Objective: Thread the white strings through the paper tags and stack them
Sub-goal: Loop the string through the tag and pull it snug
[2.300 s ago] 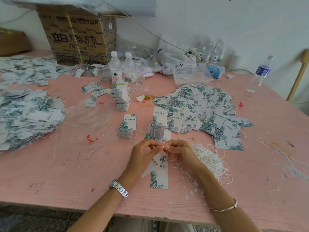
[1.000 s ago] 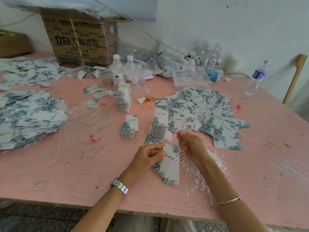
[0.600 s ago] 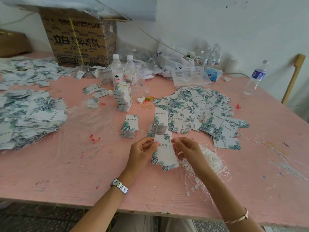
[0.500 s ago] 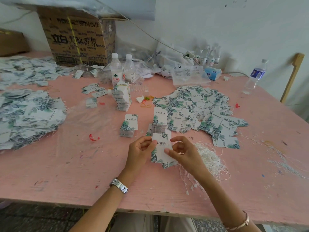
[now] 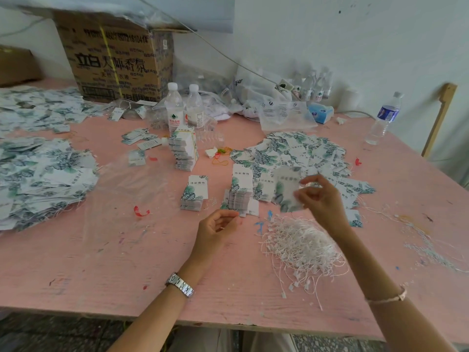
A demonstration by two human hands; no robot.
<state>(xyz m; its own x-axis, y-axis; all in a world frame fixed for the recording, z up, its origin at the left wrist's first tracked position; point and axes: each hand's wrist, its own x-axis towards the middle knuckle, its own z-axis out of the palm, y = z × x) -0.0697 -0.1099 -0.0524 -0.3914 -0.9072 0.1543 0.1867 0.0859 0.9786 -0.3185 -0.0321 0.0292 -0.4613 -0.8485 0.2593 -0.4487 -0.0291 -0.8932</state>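
I see one leaf-printed tag [image 5: 288, 190] raised, tilted and blurred, before the scattered tags [image 5: 299, 153] far right; white strings [image 5: 302, 243] heaped near right.

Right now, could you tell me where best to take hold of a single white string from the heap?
I'd pinch an end tab at the near edge of the string heap, coming from the front of the table: ends there lie spread singly, while the middle is tangled.

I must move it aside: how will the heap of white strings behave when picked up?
Probably floppy and light: the white strings are thin loose strands. They cross each other, so a pinch would likely lift a tangled clump.
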